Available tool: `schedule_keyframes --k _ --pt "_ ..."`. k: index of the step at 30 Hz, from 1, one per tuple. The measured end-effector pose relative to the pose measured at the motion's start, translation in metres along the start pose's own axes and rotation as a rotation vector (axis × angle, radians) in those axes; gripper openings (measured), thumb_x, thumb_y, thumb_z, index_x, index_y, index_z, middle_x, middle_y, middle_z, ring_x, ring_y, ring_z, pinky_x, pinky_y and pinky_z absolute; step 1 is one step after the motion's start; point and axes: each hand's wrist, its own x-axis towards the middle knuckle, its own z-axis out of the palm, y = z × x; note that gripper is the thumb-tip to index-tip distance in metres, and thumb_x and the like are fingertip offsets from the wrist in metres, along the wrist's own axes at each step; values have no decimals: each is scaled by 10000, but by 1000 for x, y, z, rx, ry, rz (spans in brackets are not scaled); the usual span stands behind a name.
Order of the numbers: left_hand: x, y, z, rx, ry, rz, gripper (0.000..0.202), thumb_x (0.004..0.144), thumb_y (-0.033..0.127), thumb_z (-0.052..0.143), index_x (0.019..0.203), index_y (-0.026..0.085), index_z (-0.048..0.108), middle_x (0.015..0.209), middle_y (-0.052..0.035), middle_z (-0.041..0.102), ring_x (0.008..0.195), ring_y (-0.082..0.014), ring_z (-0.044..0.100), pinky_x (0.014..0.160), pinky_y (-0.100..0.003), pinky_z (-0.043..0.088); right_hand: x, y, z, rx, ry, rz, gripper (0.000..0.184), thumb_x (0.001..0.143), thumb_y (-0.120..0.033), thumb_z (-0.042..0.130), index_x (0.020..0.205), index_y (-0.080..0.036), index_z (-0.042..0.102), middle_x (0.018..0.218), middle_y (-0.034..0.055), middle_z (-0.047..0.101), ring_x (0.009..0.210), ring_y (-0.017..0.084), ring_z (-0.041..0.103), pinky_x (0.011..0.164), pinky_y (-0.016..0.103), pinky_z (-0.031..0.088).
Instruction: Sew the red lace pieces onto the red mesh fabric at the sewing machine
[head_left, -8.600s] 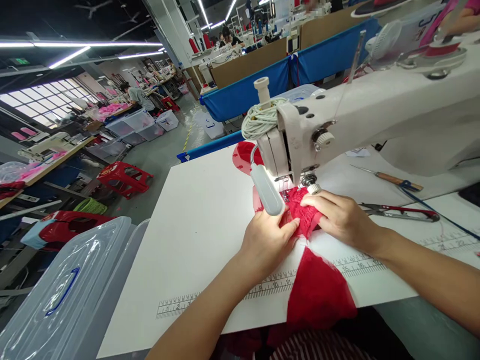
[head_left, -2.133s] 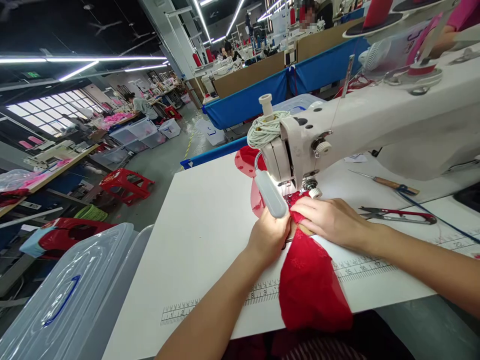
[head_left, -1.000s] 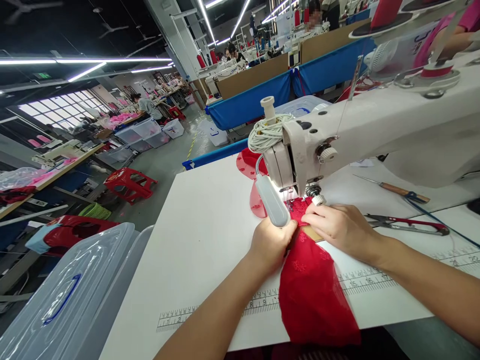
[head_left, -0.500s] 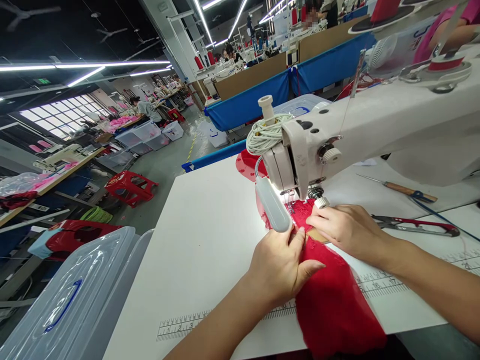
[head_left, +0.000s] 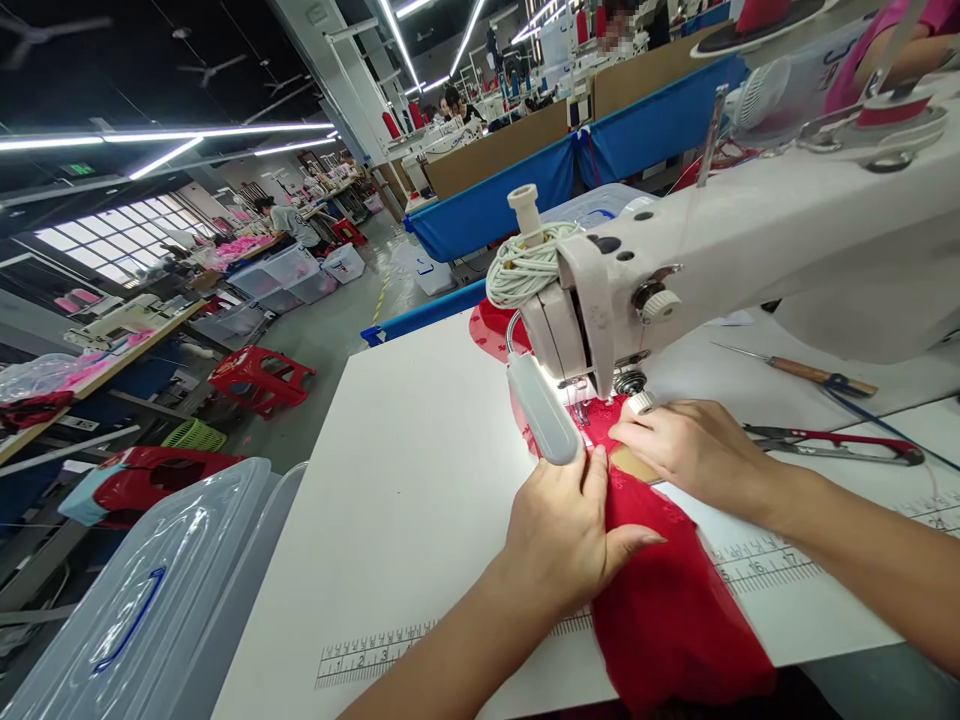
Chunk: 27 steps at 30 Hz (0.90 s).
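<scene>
Red fabric (head_left: 675, 610), lacy near the needle, runs from under the presser foot (head_left: 580, 410) of a white sewing machine (head_left: 720, 250) down over the table's front edge. My left hand (head_left: 559, 530) lies on its left side, fingers stretched toward the foot and thumb spread; the fingertips are partly hidden by a grey lamp (head_left: 545, 410). At the fabric's right edge, close to the needle, my right hand (head_left: 694, 450) has thumb and fingertips pressed together on the cloth. A tan metal plate (head_left: 634, 464) shows beside these fingertips.
On the right of the white table (head_left: 390, 480) lie red-handled thread snips (head_left: 840, 443) and a wooden-handled awl (head_left: 817, 376). A lidded plastic bin (head_left: 142, 600) stands at the left, with red stools (head_left: 262, 382) beyond. Coiled white cable (head_left: 529, 268) hangs on the machine head.
My left hand has slid slightly forward and right along with the fabric. The right fingers have shifted a little, baring more of the tan plate. The view has tilted slightly.
</scene>
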Motion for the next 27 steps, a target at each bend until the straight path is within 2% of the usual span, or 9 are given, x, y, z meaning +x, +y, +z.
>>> schedule_keyframes --k 7,11,18,23,27 --pt "4 -1 2 38 52 4 847 948 692 124 1121 65 667 1079 -193 685 948 -291 662 811 -412 573 5 3 1 -53 4 17 216 807 -46 444 717 -206 558 605 -8 531 480 130 380 494 293 179" --pt "3 -3 5 76 43 9 848 948 693 165 1198 29 629 1093 -212 685 973 -315 658 851 -448 558 6 3 -1 -57 -27 22 222 809 -48 427 751 -205 573 698 0 580 513 123 409 493 273 221" --pt "5 -3 6 95 25 -35 844 927 726 223 1237 44 611 1139 -208 671 1080 -349 617 942 -501 498 6 4 2 -71 -25 36 285 868 -89 398 904 -209 654 804 21 651 541 142 479 489 283 283" --pt "7 -2 4 78 22 -60 847 928 726 218 1275 43 580 1135 -204 651 1019 -326 608 855 -479 516 6 0 1 40 116 -62 298 940 -119 411 989 -175 699 1036 104 705 832 218 609 620 314 418" --pt "9 -1 4 -25 38 -40 828 946 699 147 1299 71 555 1065 -175 648 968 -292 608 795 -426 530 3 -3 1 126 127 -131 316 895 -44 428 966 -172 708 1039 97 727 946 246 618 747 360 448"
